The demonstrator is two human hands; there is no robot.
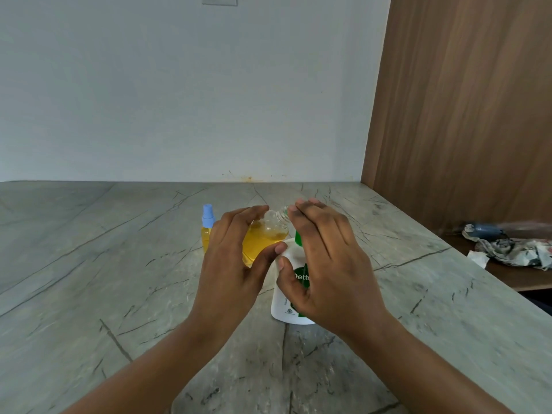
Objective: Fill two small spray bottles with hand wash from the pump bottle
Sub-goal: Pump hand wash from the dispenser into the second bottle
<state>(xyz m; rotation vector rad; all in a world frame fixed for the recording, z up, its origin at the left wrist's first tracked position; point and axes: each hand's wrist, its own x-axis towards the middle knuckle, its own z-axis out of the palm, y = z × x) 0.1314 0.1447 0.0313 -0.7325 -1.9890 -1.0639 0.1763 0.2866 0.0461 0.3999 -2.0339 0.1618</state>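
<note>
My left hand (236, 258) grips a small clear spray bottle (265, 237) with no cap, tilted to the right, about half full of amber liquid. Its open neck points toward the top of the white pump bottle (283, 297) with a green pump and green label, which stands on the counter. My right hand (325, 264) lies over the pump head with straight fingers, and its thumb touches the bottle's front. A second small spray bottle (207, 231) with a blue cap, filled with amber liquid, stands upright just left of my left hand.
The grey veined stone counter (119, 264) runs back to a pale wall. A brown wooden panel (466, 115) rises at the right. Beyond the counter's right edge, crumpled cloth (516, 249) lies on a lower wooden surface.
</note>
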